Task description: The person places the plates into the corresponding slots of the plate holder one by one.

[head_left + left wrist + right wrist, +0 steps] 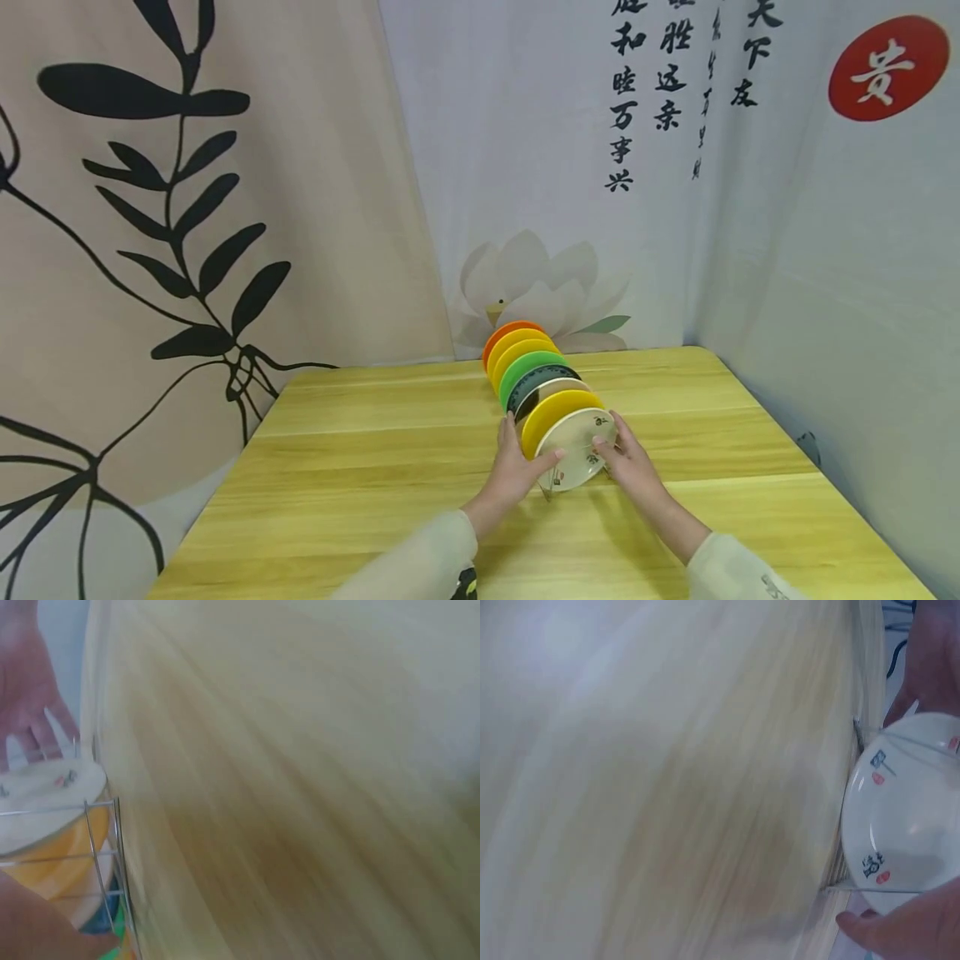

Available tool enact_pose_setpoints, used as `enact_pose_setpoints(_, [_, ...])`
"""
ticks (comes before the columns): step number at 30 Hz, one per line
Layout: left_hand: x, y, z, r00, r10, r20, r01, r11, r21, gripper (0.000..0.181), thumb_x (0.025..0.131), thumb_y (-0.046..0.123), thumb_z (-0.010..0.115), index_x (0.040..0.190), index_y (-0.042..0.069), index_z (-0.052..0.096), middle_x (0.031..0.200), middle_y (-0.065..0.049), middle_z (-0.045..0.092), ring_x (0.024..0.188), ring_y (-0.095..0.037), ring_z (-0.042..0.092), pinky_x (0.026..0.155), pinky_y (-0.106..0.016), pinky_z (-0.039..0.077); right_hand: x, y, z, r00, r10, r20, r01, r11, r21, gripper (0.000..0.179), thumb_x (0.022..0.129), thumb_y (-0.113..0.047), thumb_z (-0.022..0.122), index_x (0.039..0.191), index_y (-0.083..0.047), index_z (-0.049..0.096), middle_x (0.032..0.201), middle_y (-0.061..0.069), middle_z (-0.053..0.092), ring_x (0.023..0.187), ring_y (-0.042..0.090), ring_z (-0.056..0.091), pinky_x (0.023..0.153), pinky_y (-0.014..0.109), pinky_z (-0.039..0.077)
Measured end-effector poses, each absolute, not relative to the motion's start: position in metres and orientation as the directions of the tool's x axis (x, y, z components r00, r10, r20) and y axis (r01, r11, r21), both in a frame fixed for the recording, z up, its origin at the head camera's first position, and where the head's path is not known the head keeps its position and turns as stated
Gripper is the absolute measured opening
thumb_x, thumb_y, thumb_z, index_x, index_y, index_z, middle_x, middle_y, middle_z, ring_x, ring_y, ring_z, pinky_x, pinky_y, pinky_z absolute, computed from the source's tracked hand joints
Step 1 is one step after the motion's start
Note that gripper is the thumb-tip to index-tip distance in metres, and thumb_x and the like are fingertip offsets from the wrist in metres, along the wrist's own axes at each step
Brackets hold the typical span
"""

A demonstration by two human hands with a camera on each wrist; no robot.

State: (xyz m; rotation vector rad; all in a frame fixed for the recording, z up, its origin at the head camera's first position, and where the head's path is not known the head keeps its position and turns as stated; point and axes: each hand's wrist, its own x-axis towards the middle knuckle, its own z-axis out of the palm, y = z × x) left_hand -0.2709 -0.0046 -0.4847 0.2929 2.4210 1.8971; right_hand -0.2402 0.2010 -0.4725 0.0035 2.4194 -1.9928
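Observation:
A row of plates stands on edge in a wire dish rack (118, 840). Frontmost is a white plate (576, 442) with small dark and red motifs. Behind it come a yellow plate (558, 406), a pale one with a dark patch, a blue-grey patterned plate (538, 377), a green plate (528, 362), more yellow ones and an orange plate (513, 327). My left hand (516, 473) holds the rack's left side, its thumb by the white plate's edge. On the opposite side my right hand (634, 467) holds the rack, thumb over the white plate; its fingers are partly hidden.
The rack stands on a wooden table (360, 492), towards its far edge. A printed cloth (337, 208) with plant drawings and writing hangs just behind the table and along the right side.

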Motion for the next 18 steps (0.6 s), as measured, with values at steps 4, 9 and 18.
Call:
enact_pose_setpoints(4, [-0.279, -0.022, -0.486, -0.976, 0.204, 0.08, 0.125, 0.216, 0.968, 0.111, 0.084, 0.042, 0.078, 0.159, 0.005, 0.003, 0.164, -0.019, 0.004, 0.147, -0.038, 0.015, 0.118, -0.059, 0.015, -0.238, 0.188, -0.471, -1.0, 0.022, -0.003, 0.006, 0.175, -0.985, 0.071, 0.104, -0.029, 0.05, 0.16, -0.012, 0.01, 0.157, 0.027, 0.025, 0.137, 0.047, 0.037, 0.105, 0.057, 0.041])
enact_pose_setpoints(9, [-0.285, -0.039, -0.486, -0.972, 0.218, 0.091, 0.14, 0.224, 0.964, 0.102, 0.087, 0.042, 0.075, 0.159, 0.011, 0.012, 0.163, -0.017, 0.012, 0.146, -0.038, 0.019, 0.116, -0.062, 0.016, -0.238, 0.177, -0.469, -1.0, 0.029, -0.001, 0.007, 0.182, -0.983, 0.068, 0.104, -0.026, 0.052, 0.159, -0.011, 0.015, 0.156, 0.027, 0.027, 0.134, 0.045, 0.041, 0.105, 0.053, 0.042])
enact_pose_setpoints(18, [-0.291, -0.061, -0.484, -0.973, 0.225, 0.052, 0.098, 0.202, 0.975, 0.092, 0.09, 0.042, 0.072, 0.159, 0.013, 0.018, 0.159, -0.019, 0.027, 0.144, -0.041, 0.024, 0.115, -0.064, 0.017, -0.241, 0.161, -0.469, -0.999, 0.025, -0.036, 0.042, 0.278, -0.96, 0.076, 0.102, -0.034, 0.054, 0.16, -0.01, 0.011, 0.158, 0.027, 0.022, 0.138, 0.046, 0.035, 0.112, 0.057, 0.029])
